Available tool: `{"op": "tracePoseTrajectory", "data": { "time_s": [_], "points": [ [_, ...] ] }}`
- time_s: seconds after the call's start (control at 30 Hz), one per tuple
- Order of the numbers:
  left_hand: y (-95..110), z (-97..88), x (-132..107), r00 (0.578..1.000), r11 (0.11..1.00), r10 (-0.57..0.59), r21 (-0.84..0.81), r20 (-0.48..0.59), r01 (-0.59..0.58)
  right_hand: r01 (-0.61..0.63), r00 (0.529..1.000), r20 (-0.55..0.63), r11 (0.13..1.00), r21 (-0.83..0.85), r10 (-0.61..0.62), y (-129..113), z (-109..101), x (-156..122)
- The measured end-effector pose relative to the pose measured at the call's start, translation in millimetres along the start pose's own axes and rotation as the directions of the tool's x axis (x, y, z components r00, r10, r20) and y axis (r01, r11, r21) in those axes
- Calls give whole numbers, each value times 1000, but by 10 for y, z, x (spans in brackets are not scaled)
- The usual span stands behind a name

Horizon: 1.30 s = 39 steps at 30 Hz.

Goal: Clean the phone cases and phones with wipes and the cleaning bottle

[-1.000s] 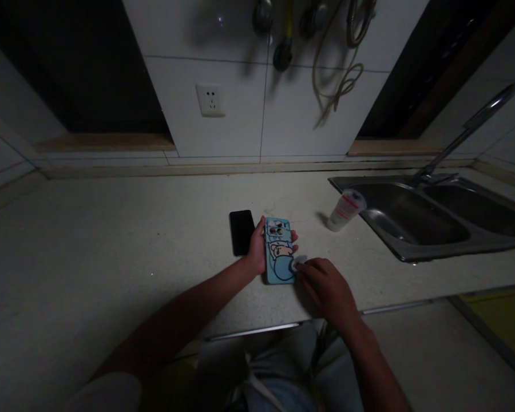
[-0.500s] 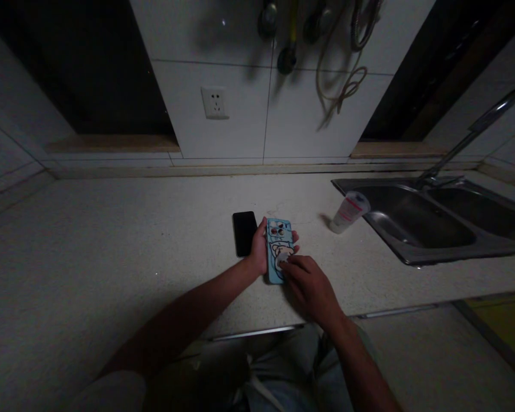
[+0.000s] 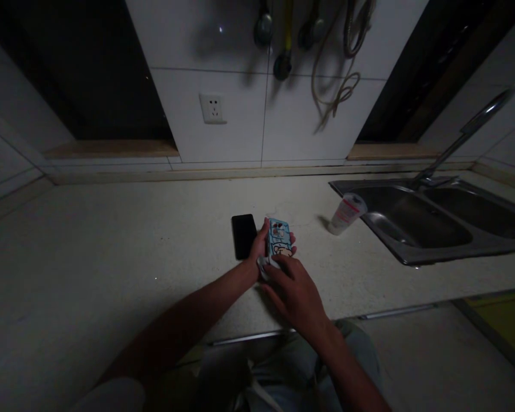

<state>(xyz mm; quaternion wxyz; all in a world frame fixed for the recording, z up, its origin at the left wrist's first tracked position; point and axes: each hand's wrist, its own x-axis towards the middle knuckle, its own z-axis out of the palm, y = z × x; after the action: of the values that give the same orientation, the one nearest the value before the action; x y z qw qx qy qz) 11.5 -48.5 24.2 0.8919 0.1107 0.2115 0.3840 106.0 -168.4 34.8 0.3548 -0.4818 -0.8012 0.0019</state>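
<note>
My left hand (image 3: 261,245) is wrapped round a phone in a light-blue cartoon case (image 3: 280,233), its camera side facing up. Thumb and palm lie along the phone's left edge, and fingertips show past the right edge. Over the phone's lower end, my right hand (image 3: 298,292) pinches a small white wad (image 3: 262,264) that looks like a tissue or wipe. The wad sits at the lower left corner of the case, close to my left wrist. Just left of my left hand, a black phone (image 3: 244,236) lies flat on the counter, its right edge partly covered by the hand.
A clear plastic cup with red print (image 3: 345,214) stands tilted in view beside the steel double sink (image 3: 405,257). The faucet (image 3: 459,140) rises behind the basins. The speckled counter (image 3: 111,240) runs along a tiled wall with a socket (image 3: 213,109), valves and hanging hoses.
My right hand has moved left with the white wad, from the middle of the case's lower half to its lower left corner. My left hand still holds the phone.
</note>
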Motion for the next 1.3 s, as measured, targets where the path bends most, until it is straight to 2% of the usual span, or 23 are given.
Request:
{"op": "tracePoseTrajectory", "data": {
  "time_s": [0.2, 0.3, 0.4, 0.47, 0.5, 0.53, 0.57, 0.6, 0.63, 0.67, 0.7, 0.73, 0.77, 0.8, 0.87, 0.93, 0.97, 1.07, 1.17, 1.23, 1.3],
  "points": [
    [-60, -6, -30, 992, 988, 127, 90, -17, -125, -70, 984, -159, 995, 69, 81, 90, -80, -123],
    [-69, 10, -24, 988, 978, 156, 140, 6, -156, -136, 956, -240, 978, 158, 172, 225, -142, -152],
    [-57, 29, -2, 979, 960, 204, 195, 19, -203, -299, 864, -329, 913, 276, 382, 449, -202, -146],
    [-30, 27, 1, 960, 913, 279, 304, 25, -273, -464, 764, -293, 805, 368, 575, 639, -234, -129],
    [-8, 18, -7, 944, 860, 328, 401, 39, -316, -535, 704, -261, 735, 416, 661, 738, -247, -117],
    [22, 5, -24, 920, 769, 386, 527, 70, -362, -567, 656, -237, 676, 470, 716, 833, -258, -101],
    [60, -10, -48, 892, 632, 437, 667, 114, -395, -573, 622, -225, 632, 522, 750, 920, -268, -82],
    [107, -25, -80, 823, 408, 534, 794, 193, -451, -575, 602, -213, 603, 553, 770, 998, -278, -59],
    [161, -39, -116, 760, 142, 565, 869, 322, -474, -576, 590, -205, 585, 571, 781, 1063, -286, -31],
    [221, -50, -155, 715, -111, 547, 884, 436, -455, -574, 587, -199, 577, 581, 785, 1115, -293, 0],
    [285, -57, -192, 694, -322, 508, 860, 510, -396, -573, 588, -202, 579, 580, 783, 1154, -298, 35],
    [350, -61, -227, 687, -475, 496, 828, 530, -296, -571, 593, -212, 591, 570, 777, 1182, -300, 71],
    [414, -62, -257, 689, -568, 521, 807, 504, -160, -569, 601, -224, 608, 553, 767, 1202, -299, 107],
    [474, -63, -281, 691, -607, 571, 795, 444, -10, -570, 612, -236, 627, 531, 755, 1216, -293, 143],
    [579, -77, -311, 670, -603, 671, 759, 316, 246, -576, 649, -232, 667, 473, 725, 1236, -265, 203],
    [655, -117, -319, 656, -578, 719, 723, 231, 379, -575, 705, -207, 717, 395, 679, 1256, -218, 248],
    [681, -145, -316, 665, -564, 722, 721, 192, 403, -559, 736, -209, 753, 348, 643, 1266, -190, 267],
    [715, -231, -289, 699, -487, 709, 778, 87, 397, -442, 823, -289, 871, 215, 489, 1271, -109, 326],
    [707, -263, -260, 679, -348, 734, 877, 35, 332, -295, 882, -331, 940, 169, 336, 1205, -48, 436],
    [690, -243, -254, 676, -299, 737, 904, 15, 306, -224, 919, -286, 957, 185, 270, 1123, -3, 550],
    [670, -206, -258, 680, -270, 733, 914, -10, 304, -203, 955, -168, 950, 239, 247, 1029, 74, 693]
  ]
}}
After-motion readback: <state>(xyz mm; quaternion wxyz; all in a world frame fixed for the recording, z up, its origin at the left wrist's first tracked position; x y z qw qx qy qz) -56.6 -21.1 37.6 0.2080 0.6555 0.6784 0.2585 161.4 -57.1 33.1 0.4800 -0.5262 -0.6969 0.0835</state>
